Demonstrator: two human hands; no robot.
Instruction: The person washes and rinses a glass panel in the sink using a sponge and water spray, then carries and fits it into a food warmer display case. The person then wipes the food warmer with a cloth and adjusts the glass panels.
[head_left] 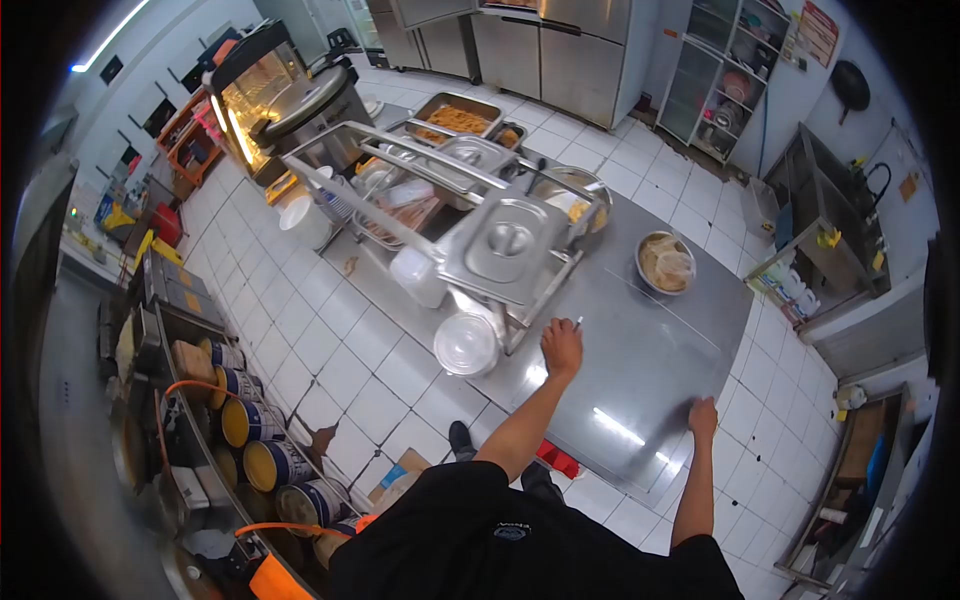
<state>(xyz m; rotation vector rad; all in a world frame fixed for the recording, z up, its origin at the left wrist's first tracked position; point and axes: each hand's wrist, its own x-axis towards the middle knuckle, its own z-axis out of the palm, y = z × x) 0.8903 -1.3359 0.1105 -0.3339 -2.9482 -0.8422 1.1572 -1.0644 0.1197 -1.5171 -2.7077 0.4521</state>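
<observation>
My left hand [562,345] is over the steel table [640,350], just right of the metal rack frame, its fingers closed round a small thin whitish item whose tip sticks out. My right hand [703,415] is at the table's right edge with its fingers curled in; anything in it is too small to make out. A clear-lidded round tub [466,344] stands left of my left hand. Above it, a lidded steel pan [506,240] sits on the rack. Farther back on the table is a steel bowl [666,263] with a plastic bag of pale food.
Trays of food [458,118], a large bowl [575,198] and a white bucket [305,222] crowd the far side. Labelled cans [250,421] line a shelf at left. A steel sink unit [815,205] stands right, and fridges [580,65] stand behind. A red object [558,458] lies at the near edge.
</observation>
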